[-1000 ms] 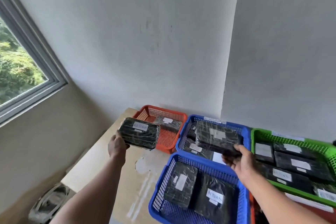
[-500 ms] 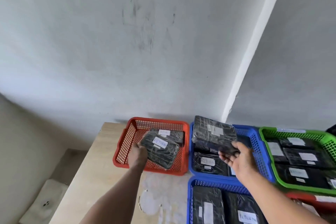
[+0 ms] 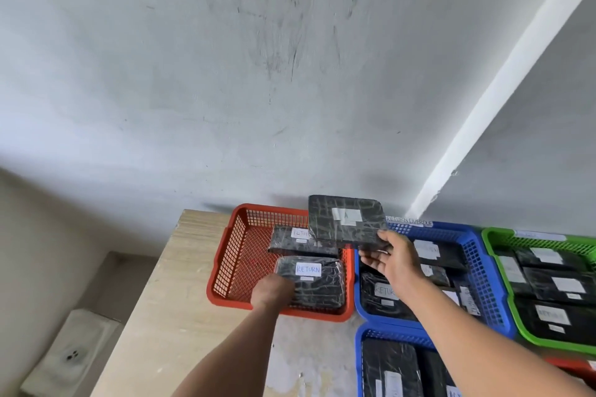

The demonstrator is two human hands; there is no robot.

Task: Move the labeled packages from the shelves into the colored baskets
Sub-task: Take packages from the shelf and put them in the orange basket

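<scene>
Bare mesh fills the red basket's (image 3: 240, 255) left half; two packages (image 3: 317, 284) crowd its right.

Lower blue basket (image 3: 362, 361) cut off below

Glossy plastic-wrapped packages (image 3: 309, 284) lie in a red plastic mesh basket (image 3: 238, 255) (matt pale wood-grain table (image 3: 180, 300)).

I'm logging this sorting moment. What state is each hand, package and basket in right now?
Left hand: on the RETURN package, lying in the red basket.
Right hand: holds a second package up over the baskets.
Back package: lying in the red basket.
Blue basket: holds packages.
Green basket: holds packages.
</scene>
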